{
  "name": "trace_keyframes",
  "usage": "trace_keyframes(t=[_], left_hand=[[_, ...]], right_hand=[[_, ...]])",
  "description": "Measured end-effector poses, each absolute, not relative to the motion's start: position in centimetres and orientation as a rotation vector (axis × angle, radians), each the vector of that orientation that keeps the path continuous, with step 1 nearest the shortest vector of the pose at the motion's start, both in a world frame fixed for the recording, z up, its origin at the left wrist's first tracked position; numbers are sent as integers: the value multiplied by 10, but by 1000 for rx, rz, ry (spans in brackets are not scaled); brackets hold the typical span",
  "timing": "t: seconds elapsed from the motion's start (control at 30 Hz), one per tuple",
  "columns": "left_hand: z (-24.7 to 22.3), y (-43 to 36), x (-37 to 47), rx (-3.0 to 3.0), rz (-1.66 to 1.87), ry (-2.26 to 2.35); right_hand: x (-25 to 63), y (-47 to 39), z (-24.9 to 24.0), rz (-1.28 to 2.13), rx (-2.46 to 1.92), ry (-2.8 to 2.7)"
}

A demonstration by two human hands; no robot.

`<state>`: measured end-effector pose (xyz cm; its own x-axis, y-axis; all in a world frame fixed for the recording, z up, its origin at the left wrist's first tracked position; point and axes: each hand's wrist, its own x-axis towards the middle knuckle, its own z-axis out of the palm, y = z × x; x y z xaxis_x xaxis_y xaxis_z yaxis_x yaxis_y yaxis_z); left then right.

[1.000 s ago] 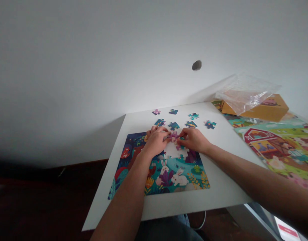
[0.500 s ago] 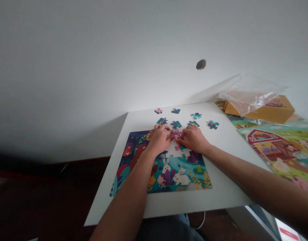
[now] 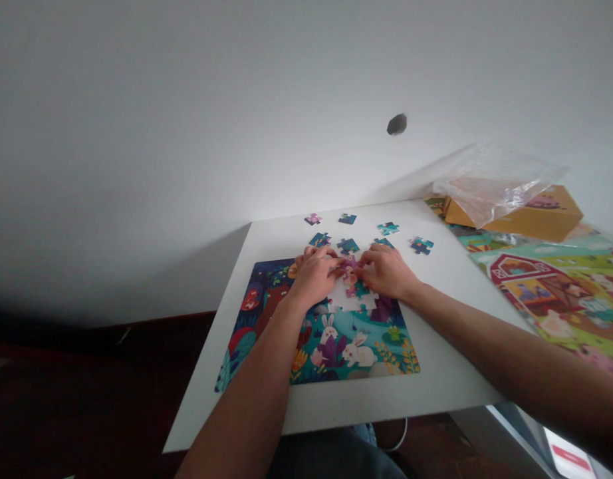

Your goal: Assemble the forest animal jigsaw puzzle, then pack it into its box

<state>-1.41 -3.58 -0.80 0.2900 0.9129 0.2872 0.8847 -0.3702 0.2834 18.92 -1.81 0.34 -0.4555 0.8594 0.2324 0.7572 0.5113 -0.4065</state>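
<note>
A purple and teal puzzle piece (image 3: 350,276) lies in the gap of a partly assembled jigsaw puzzle (image 3: 356,359) with a forest scene of rabbits and a bear. My left hand (image 3: 316,274) has its fingers closed at the piece's left edge. From the other side, the bent thumb and fingers of my right hand (image 3: 389,271) pinch its right edge. White tabletop shows through the gap below the piece. Just beyond my fingertips lie loose pieces, among them a blue piece (image 3: 348,246) and a dark teal piece (image 3: 320,240). One more is partly covered by my right hand.
Further loose pieces, such as a pink piece (image 3: 313,219) and a teal piece (image 3: 388,228), lie toward the wall on the white table (image 3: 346,407). On the right are a farm-scene puzzle (image 3: 550,286), a yellow box (image 3: 550,216) and clear plastic wrap (image 3: 490,189).
My right thumb and fingers have shifted slightly up along the purple piece, so more of it shows. My left hand stays nearly still. The whole view has drifted a little.
</note>
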Motion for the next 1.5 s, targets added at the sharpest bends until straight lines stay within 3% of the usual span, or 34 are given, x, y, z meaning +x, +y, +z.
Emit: trace_keyframes(t=[0.23, 0.67, 0.9, 1.17, 1.5], left_hand=[[-6, -37, -16, 2414, 602, 1875], [-8, -36, -9, 2400, 644, 1837], [-6, -37, -8, 2387, 656, 1824], [-7, -37, -8, 2398, 644, 1789], [-9, -35, -9, 2408, 636, 1758]], right_hand=[[193, -28, 16, 373, -1100, -2595], [183, -20, 11, 270, -1513, -2427], [207, -19, 19, 449, -1127, -2640], [204, -10, 9, 545, -1253, -2585], [204, -10, 8, 418, -1182, -2597]])
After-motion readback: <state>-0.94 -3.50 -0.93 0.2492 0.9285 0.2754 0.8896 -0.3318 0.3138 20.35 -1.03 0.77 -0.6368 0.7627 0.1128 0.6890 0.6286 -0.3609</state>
